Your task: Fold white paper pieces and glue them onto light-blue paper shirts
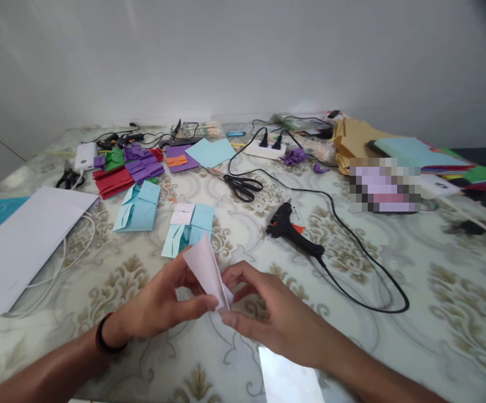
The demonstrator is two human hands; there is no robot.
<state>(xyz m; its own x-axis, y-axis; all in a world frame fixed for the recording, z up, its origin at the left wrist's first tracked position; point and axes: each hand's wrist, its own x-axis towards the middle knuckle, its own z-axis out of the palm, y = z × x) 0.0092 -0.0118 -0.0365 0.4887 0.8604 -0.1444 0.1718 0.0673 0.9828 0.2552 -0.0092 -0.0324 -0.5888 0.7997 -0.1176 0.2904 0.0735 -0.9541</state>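
A folded pale pink paper (208,267) is held upright above the patterned table, pinched between both hands. My left hand (169,299) grips its left side, thumb in front and fingers behind. My right hand (263,305) holds the lower right edge between thumb and fingers. Just behind the paper lies a folded piece in light blue and pale pink (201,218). A light blue folded piece (139,207) rests to its left. Near my right wrist a white sheet (290,378) lies at the table's front.
A black glue gun (295,232) with its looping cable lies right of centre. Black-handled scissors (243,186) are behind. White sheets (33,240) lie left, colored folded papers (142,162) back left, a power strip (265,149) at the back, paper stacks (423,152) right.
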